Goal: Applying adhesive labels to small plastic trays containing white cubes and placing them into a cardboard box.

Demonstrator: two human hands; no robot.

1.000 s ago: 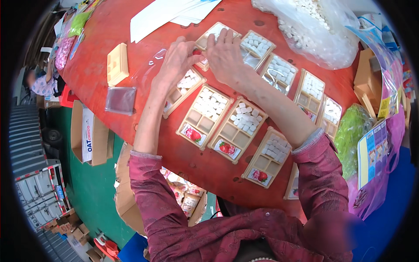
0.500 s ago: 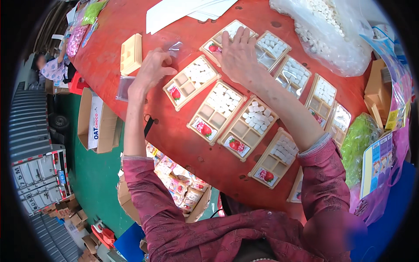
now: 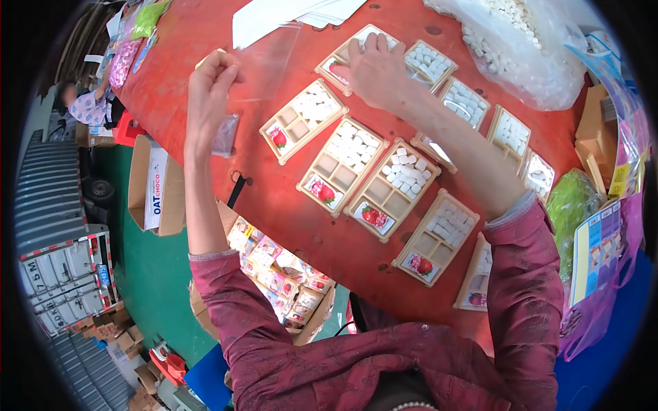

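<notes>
At the far left of the table, my left hand (image 3: pixel 211 85) is closed in a pinch on a thin clear plastic film (image 3: pixel 271 65), which stretches toward the right and is hard to make out. My right hand (image 3: pixel 384 72) rests with spread, bent fingers on a beige compartment tray (image 3: pixel 340 51), covering most of its contents. Closer to me are more beige trays (image 3: pixel 303 122) with small white marshmallow-like pieces (image 3: pixel 355 147) and strawberry-printed packets (image 3: pixel 323 191). Beside my left wrist lies a flat clear plastic piece (image 3: pixel 225 135).
White sheets (image 3: pixel 281 17) lie at the far edge. A large clear bag of white pieces (image 3: pixel 510 58) stands far right, near a green bag (image 3: pixel 569 212). Below the table's left edge is a carton of printed packets (image 3: pixel 274 274). Another person (image 3: pixel 89 106) sits far left.
My left hand has moved left and farther away, its fingers closing, and the clear film now spans beside it. My right hand's fingers have bent on the same tray.
</notes>
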